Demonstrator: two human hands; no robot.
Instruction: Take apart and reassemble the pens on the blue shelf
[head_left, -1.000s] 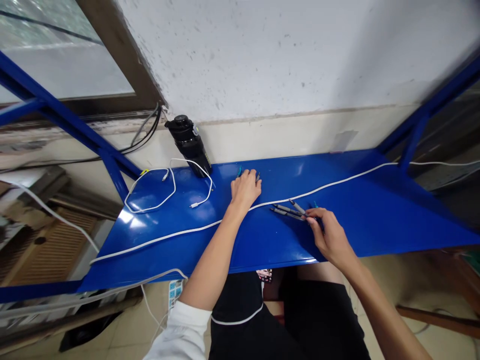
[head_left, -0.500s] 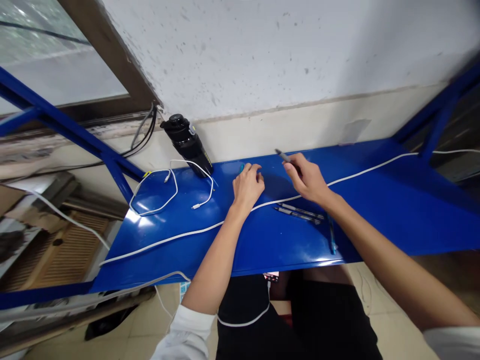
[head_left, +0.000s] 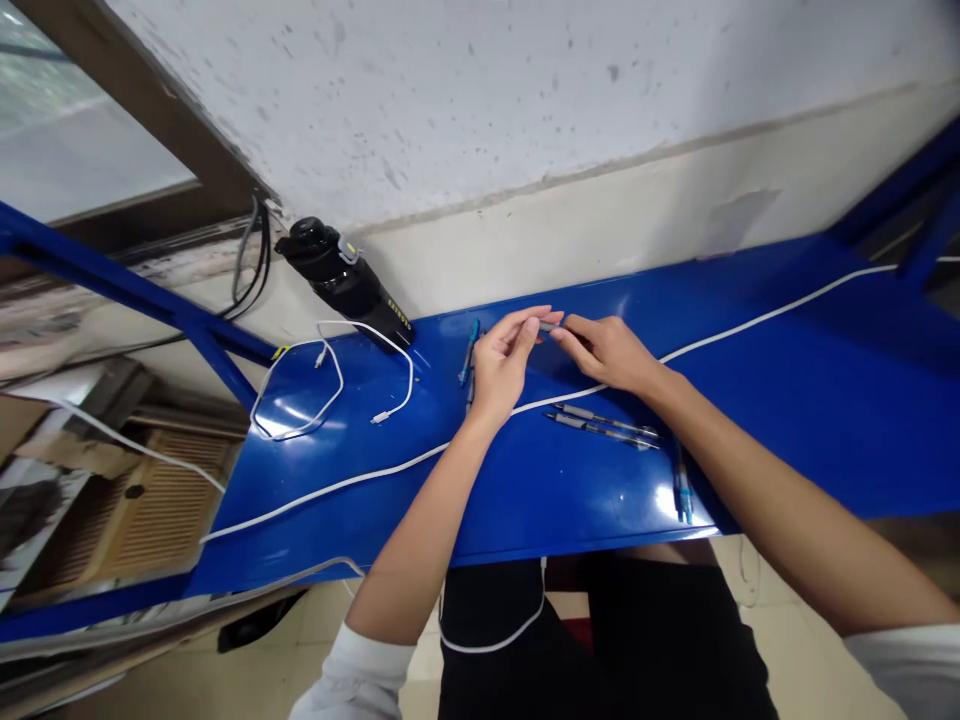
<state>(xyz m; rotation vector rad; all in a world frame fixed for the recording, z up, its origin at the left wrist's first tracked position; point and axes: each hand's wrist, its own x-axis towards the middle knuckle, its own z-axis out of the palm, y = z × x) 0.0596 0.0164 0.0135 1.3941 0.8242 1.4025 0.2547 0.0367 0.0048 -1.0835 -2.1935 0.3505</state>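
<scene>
Both of my hands meet above the back part of the blue tabletop. Between their fingertips is a grey-gripped pen [head_left: 547,326], mostly hidden. My left hand [head_left: 504,368] pinches one end with thumb and fingers. My right hand [head_left: 604,350] is closed on the other end. Left of my left hand lies a teal pen [head_left: 469,350], with another pen partly hidden beside it. Two grey-gripped pens [head_left: 606,428] rest in front of my right hand. Teal-tipped pens [head_left: 683,495] lie by the front edge, under my right forearm.
A black bottle [head_left: 352,285] stands at the back left against the wall. Beside it lies a looped white charging cable [head_left: 341,375]. A long white cord [head_left: 375,470] crosses the blue table [head_left: 525,500]. Blue frame bars rise at both ends.
My left hand has lifted off the tabletop, turned and taken hold of the pen in my right hand. Pens it covered now show. The view has shifted slightly.
</scene>
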